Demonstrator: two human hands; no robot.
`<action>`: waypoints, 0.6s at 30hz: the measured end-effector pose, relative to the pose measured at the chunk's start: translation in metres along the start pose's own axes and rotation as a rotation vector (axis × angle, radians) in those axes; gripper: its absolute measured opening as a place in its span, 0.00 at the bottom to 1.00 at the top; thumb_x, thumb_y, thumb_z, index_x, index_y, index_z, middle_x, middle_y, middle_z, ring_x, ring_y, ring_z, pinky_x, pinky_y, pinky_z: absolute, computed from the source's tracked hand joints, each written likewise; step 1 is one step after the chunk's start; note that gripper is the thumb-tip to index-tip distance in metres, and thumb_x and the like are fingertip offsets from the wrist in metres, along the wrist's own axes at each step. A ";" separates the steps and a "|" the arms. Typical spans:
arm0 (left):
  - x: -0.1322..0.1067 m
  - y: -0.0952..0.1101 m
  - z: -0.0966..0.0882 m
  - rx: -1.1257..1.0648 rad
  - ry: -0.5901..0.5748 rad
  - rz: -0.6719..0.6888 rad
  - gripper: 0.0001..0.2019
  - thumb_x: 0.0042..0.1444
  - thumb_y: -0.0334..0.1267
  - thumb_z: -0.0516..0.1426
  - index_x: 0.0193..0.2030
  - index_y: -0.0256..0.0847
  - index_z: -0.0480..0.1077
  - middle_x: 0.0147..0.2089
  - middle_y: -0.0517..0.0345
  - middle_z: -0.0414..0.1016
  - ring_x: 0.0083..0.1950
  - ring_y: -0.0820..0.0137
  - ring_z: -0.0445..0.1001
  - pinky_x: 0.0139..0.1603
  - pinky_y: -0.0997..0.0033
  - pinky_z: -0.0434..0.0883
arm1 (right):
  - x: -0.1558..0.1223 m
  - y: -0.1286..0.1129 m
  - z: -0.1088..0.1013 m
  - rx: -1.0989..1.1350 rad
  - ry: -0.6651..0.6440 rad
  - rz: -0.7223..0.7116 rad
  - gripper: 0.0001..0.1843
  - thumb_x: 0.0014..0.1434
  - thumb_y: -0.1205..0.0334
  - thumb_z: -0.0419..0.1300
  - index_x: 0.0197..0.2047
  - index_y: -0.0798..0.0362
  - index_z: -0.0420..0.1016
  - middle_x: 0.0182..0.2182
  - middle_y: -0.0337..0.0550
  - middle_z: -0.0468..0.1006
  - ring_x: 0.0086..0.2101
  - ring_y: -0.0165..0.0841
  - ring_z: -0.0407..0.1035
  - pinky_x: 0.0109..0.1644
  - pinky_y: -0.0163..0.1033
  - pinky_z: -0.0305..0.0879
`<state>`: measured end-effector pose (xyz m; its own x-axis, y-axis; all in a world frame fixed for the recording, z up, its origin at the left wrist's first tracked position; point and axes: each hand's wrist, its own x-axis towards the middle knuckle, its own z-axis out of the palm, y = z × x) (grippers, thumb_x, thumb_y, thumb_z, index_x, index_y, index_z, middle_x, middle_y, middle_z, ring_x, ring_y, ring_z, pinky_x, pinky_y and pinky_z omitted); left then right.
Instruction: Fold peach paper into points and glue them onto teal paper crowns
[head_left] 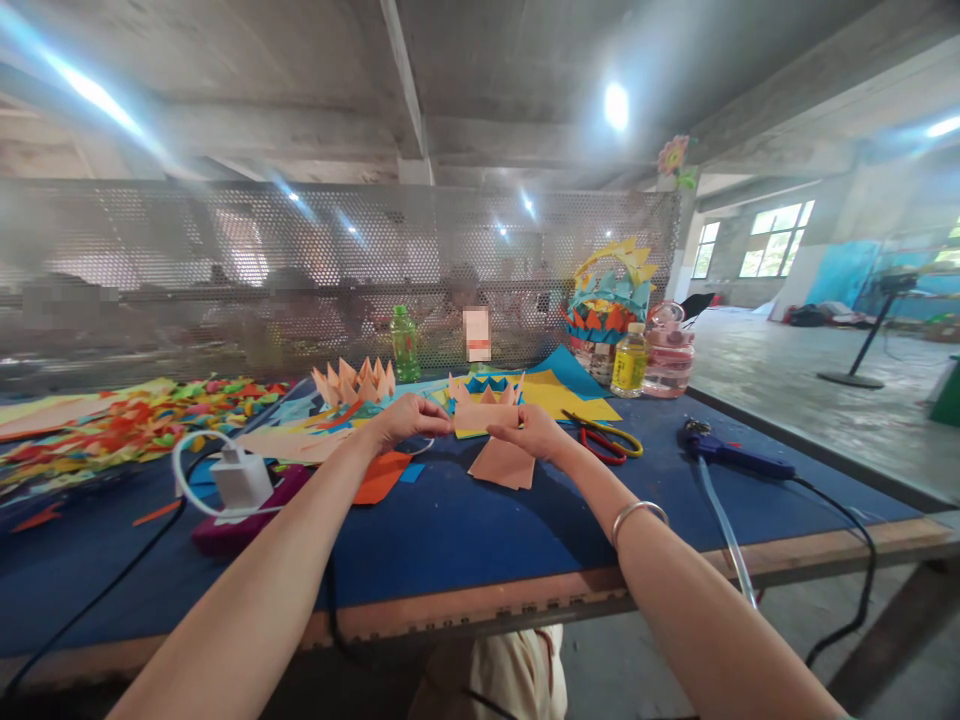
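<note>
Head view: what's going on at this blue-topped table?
The person's right hand holds a small rectangle of peach paper; the left hand has its fingertips at the other end. Flat peach paper pieces lie nearby on the blue-topped table. Scissors with red and yellow handles and a dark purple glue gun lie to the right, untouched.

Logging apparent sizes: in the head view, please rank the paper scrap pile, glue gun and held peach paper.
1. Paper scrap pile
2. Glue gun
3. Peach paper, held up by the right hand
</note>
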<state>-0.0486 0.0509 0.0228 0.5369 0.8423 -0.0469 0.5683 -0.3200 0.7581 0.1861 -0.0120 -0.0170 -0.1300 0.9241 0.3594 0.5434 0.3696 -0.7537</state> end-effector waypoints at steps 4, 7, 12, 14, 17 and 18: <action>0.002 -0.003 -0.003 -0.026 0.022 -0.006 0.12 0.62 0.40 0.58 0.50 0.36 0.70 0.48 0.52 0.74 0.44 0.66 0.75 0.42 0.61 0.75 | 0.001 0.003 -0.002 -0.040 0.023 0.013 0.26 0.46 0.41 0.61 0.17 0.51 0.53 0.17 0.31 0.51 0.22 0.24 0.46 0.25 0.34 0.42; 0.001 -0.003 -0.005 -0.069 0.059 0.019 0.13 0.63 0.41 0.58 0.50 0.36 0.70 0.49 0.52 0.73 0.44 0.66 0.75 0.43 0.60 0.75 | 0.000 0.004 -0.002 -0.054 0.029 0.008 0.28 0.46 0.40 0.60 0.17 0.50 0.51 0.17 0.30 0.49 0.22 0.24 0.45 0.25 0.34 0.41; -0.001 0.004 0.004 -0.154 0.065 0.129 0.11 0.63 0.40 0.58 0.47 0.36 0.71 0.46 0.53 0.74 0.43 0.67 0.75 0.43 0.62 0.75 | 0.000 0.003 0.001 -0.063 0.016 -0.019 0.27 0.48 0.39 0.60 0.17 0.51 0.53 0.18 0.32 0.51 0.22 0.25 0.47 0.25 0.34 0.42; 0.000 0.004 0.013 -0.156 0.045 0.148 0.09 0.62 0.40 0.58 0.42 0.35 0.72 0.41 0.56 0.75 0.39 0.70 0.75 0.40 0.65 0.75 | -0.001 0.002 0.002 -0.061 0.007 -0.037 0.27 0.49 0.40 0.60 0.17 0.51 0.54 0.18 0.32 0.52 0.23 0.25 0.47 0.25 0.33 0.43; 0.003 0.002 0.026 -0.143 0.033 0.139 0.10 0.62 0.41 0.59 0.38 0.34 0.72 0.35 0.59 0.74 0.34 0.71 0.74 0.35 0.68 0.74 | -0.001 0.001 0.005 -0.059 -0.009 -0.069 0.27 0.51 0.42 0.60 0.17 0.51 0.54 0.17 0.33 0.51 0.22 0.25 0.46 0.24 0.33 0.43; 0.004 0.002 0.029 -0.143 0.032 0.136 0.11 0.62 0.41 0.59 0.38 0.34 0.72 0.36 0.59 0.74 0.34 0.71 0.75 0.35 0.68 0.74 | -0.001 0.001 0.006 -0.061 -0.009 -0.081 0.26 0.52 0.43 0.61 0.17 0.52 0.55 0.17 0.33 0.52 0.22 0.25 0.46 0.23 0.34 0.43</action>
<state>-0.0271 0.0410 0.0049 0.5814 0.8096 0.0806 0.3965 -0.3684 0.8409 0.1817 -0.0118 -0.0211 -0.1827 0.8925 0.4123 0.5806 0.4364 -0.6873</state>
